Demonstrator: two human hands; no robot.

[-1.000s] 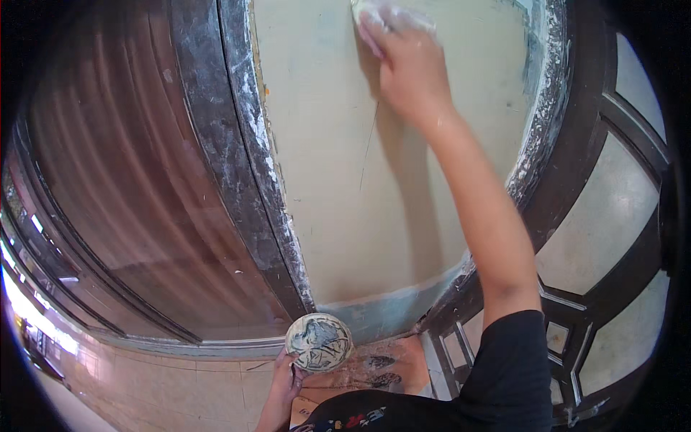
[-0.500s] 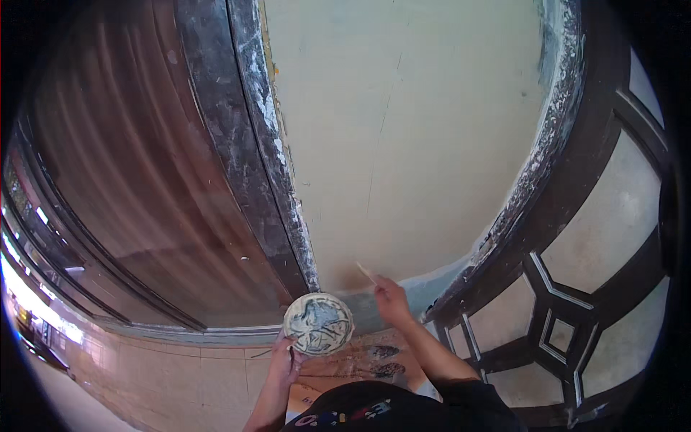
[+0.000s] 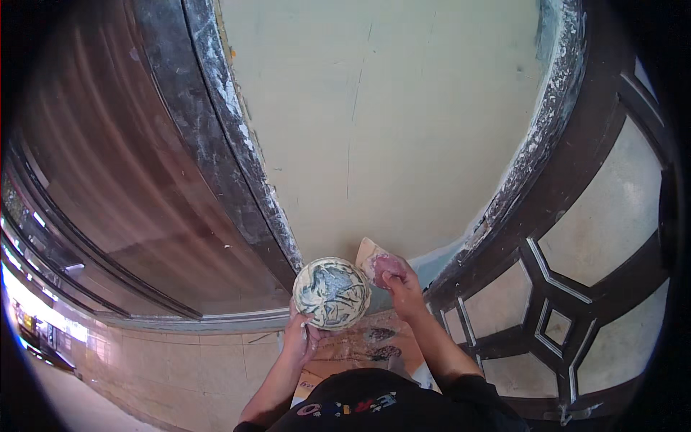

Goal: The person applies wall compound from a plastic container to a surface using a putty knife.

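My left hand (image 3: pixel 304 335) grips a round container (image 3: pixel 332 291) of pale putty streaked grey-blue, held up at the lower middle. Just right of it, my right hand (image 3: pixel 403 288) is closed on a flat spreader (image 3: pixel 371 252) with a beige edge and pink, paste-smeared middle. Above both hands rises a pale, smooth cream panel (image 3: pixel 381 122) with thin scratches, bordered by dark, chipped frame strips (image 3: pixel 237 151) spattered with white. A blue-grey band (image 3: pixel 432 259) runs along the panel's lower edge.
A dark wooden door (image 3: pixel 144 187) with wavy brown panes fills the left. Dark lattice woodwork (image 3: pixel 572 288) with pale panels stands at the right. Below are beige floor tiles (image 3: pixel 165 360) and cardboard (image 3: pixel 392 363) with dark shoes or marks. My dark shirt (image 3: pixel 367 403) shows at the bottom.
My right hand has come down from high on the panel to beside the container, the spreader now turned flat to view. My left hand has lifted the container slightly up and rightward.
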